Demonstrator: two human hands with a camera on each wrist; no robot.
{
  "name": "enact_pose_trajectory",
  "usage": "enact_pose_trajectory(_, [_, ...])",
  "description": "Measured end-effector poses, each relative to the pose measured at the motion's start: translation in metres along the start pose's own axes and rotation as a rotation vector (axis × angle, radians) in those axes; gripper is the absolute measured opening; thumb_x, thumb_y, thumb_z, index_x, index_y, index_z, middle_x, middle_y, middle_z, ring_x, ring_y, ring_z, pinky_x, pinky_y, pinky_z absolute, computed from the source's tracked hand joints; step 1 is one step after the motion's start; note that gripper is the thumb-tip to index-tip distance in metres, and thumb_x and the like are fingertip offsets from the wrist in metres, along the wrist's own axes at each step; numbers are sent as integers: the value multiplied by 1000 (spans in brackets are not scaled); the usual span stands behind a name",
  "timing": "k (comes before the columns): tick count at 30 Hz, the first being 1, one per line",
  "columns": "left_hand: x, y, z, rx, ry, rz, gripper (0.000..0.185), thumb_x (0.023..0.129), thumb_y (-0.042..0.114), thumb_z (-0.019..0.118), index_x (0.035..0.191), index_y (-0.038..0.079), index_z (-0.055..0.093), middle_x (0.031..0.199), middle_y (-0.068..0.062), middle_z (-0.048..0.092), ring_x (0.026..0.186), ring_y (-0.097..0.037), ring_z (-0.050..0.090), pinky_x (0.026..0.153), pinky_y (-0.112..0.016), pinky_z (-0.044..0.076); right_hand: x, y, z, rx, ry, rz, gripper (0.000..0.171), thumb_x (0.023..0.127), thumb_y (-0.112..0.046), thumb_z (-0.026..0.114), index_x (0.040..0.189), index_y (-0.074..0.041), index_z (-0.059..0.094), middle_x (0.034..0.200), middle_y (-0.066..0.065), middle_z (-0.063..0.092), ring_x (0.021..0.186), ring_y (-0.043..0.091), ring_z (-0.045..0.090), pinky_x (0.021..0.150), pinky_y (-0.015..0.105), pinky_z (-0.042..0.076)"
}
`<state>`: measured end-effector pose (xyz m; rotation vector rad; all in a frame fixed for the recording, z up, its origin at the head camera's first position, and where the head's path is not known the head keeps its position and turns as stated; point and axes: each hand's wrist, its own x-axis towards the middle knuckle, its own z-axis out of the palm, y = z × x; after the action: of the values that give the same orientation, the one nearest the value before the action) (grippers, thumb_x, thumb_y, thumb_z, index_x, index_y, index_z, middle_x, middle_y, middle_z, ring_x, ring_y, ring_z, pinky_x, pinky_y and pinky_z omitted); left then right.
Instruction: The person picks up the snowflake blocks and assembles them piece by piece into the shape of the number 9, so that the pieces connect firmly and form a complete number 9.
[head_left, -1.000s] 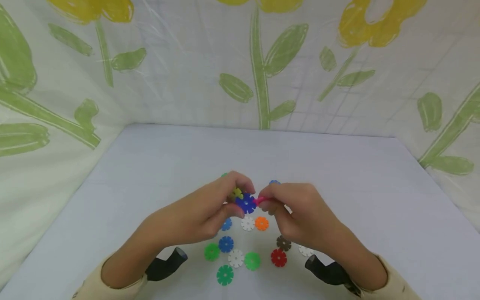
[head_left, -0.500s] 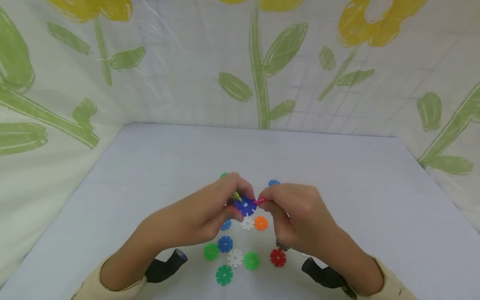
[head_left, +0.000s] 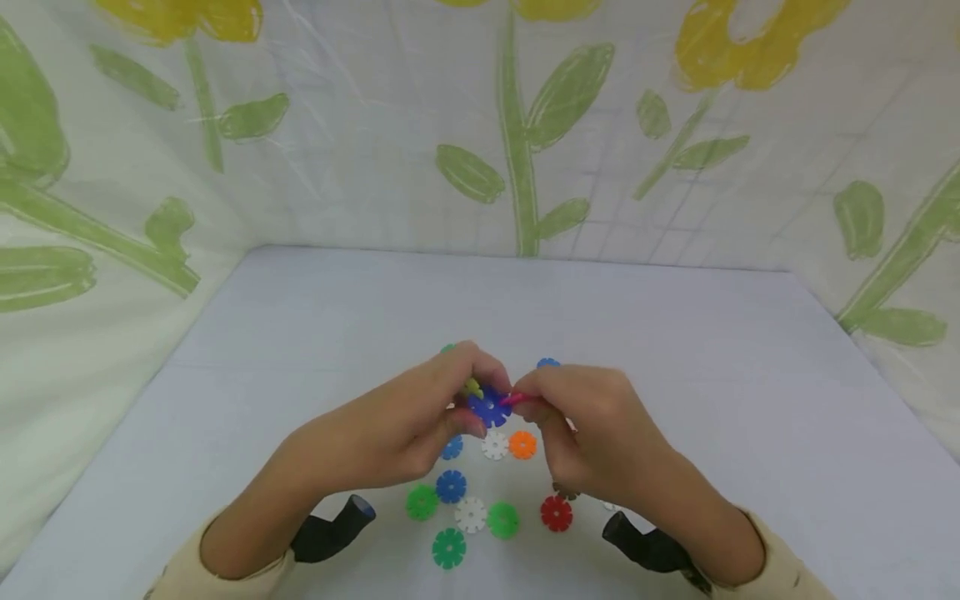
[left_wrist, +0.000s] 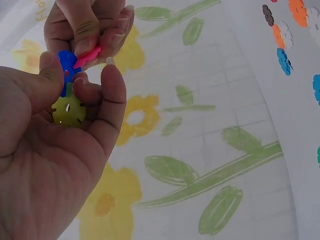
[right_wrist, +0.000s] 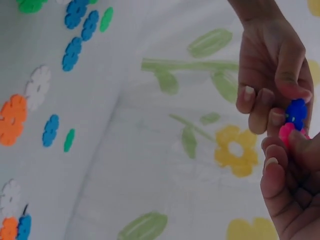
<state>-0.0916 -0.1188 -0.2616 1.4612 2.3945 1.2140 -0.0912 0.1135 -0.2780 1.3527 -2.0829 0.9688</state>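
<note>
My left hand (head_left: pixel 420 421) pinches a dark blue notched snowflake disc (head_left: pixel 489 410) between thumb and fingers, above the table. A yellow-green disc (left_wrist: pixel 69 111) is slotted into the blue one and sits inside the left palm in the left wrist view. My right hand (head_left: pixel 596 421) pinches a pink disc (left_wrist: pixel 88 57) edge-on. In all three views the pink disc's edge meets the rim of the blue disc, at an angle to it. Fingers cover much of the pink disc.
Several loose discs lie on the white table (head_left: pixel 337 308) below the hands, among them an orange disc (head_left: pixel 522 445), a red disc (head_left: pixel 557 513) and a green disc (head_left: pixel 449 548). A flower-printed sheet (head_left: pixel 360 125) rises behind the table.
My right hand has shifted slightly left, and the pink disc now overlaps the blue disc's edge more. The blue disc has tilted a little in the left hand.
</note>
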Motion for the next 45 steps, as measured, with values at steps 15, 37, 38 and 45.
enact_pose_trajectory(15, [1, -1, -5, 283, 170, 35, 66, 85, 25, 83, 140, 12, 50, 135, 3, 53, 126, -9, 49, 100, -29, 47, 2, 12, -8, 312, -57, 279, 32, 86, 10, 72, 112, -4, 59, 83, 0, 71, 67, 9, 67, 55, 28, 57])
enact_pose_trajectory(37, [3, -9, -1, 413, 297, 43, 44, 79, 27, 88, 116, 9, 73, 106, 3, 72, 102, -11, 65, 84, -25, 55, -5, 46, -3, 341, -232, 497, 15, 98, -4, 62, 112, -8, 61, 79, -2, 64, 63, 15, 59, 56, 30, 54])
enact_pose_trajectory(38, [3, -9, -1, 405, 296, 42, 44, 79, 26, 88, 116, 9, 73, 106, 3, 72, 102, -11, 65, 83, -24, 54, -6, 50, -2, 266, -305, 521, 12, 97, -7, 65, 108, -10, 64, 80, -5, 63, 66, 13, 59, 58, 29, 53])
enact_pose_trajectory(45, [2, -9, -1, 411, 290, 20, 45, 80, 24, 87, 120, 10, 71, 112, 3, 70, 108, -12, 62, 86, -26, 54, -19, 60, 29, -46, -851, 679, 22, 85, -21, 82, 100, -18, 66, 80, -10, 58, 76, 10, 56, 64, 26, 51])
